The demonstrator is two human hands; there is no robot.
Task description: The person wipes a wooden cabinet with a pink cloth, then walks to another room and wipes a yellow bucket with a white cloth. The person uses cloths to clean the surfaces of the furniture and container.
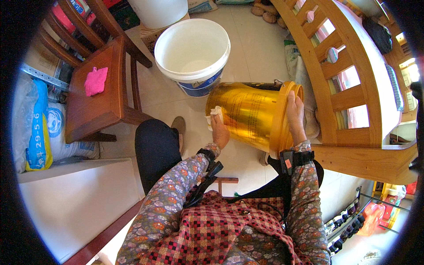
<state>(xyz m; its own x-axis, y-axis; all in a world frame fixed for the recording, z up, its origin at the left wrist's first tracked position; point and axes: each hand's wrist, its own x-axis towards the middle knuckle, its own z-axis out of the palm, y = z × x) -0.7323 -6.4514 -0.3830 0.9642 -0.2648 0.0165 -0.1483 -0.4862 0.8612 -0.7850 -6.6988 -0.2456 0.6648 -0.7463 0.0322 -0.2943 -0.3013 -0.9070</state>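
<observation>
A glossy gold plastic bucket [248, 112] lies tilted on its side between my knees, its rim towards the right. My right hand [295, 114] grips that rim, fingers reaching inside the mouth. Against the lower left end of the bucket, my left hand [219, 132] presses a crumpled white cloth or tissue [216, 112]. The gold wall bears printed writing, and the inside of the bucket is mostly hidden. Just beyond it stands an upright white bucket [192, 71] with an open top and a blue printed side.
A wooden chair [96, 89] at the left carries a pink cloth [96, 81]. Filled sacks [63, 129] sit beyond a low white wall [82, 195]. On the right runs a wooden bed frame [351, 99]. Another white bucket [159, 11] stands on a cardboard box at the back.
</observation>
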